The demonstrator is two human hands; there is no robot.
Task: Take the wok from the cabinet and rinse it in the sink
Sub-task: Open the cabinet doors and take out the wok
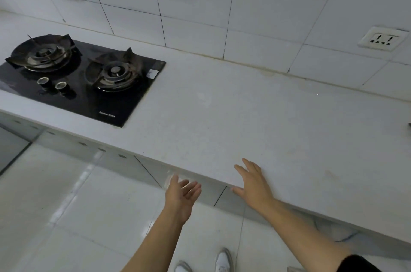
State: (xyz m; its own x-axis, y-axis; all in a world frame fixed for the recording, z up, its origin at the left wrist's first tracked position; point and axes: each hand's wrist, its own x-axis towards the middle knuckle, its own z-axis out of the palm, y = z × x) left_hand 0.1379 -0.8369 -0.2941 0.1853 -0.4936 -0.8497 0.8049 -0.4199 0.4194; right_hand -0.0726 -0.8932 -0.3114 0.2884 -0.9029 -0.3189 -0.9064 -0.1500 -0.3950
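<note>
My left hand [181, 197] reaches, grip apart and holding nothing, toward the pale grey cabinet doors [153, 170] under the white speckled stone counter [244, 116], my right hand [253, 182] lies flat-fingered on its edge, and no wok shows.

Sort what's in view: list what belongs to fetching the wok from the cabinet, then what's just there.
For the job:
- cabinet doors under the countertop edge
- left hand, open, reaching toward those doors
- right hand, open, flat on the countertop

Just there:
- gas hob, nothing on its burners
- wall socket
- floor tiles

No wok or sink shows.
</note>
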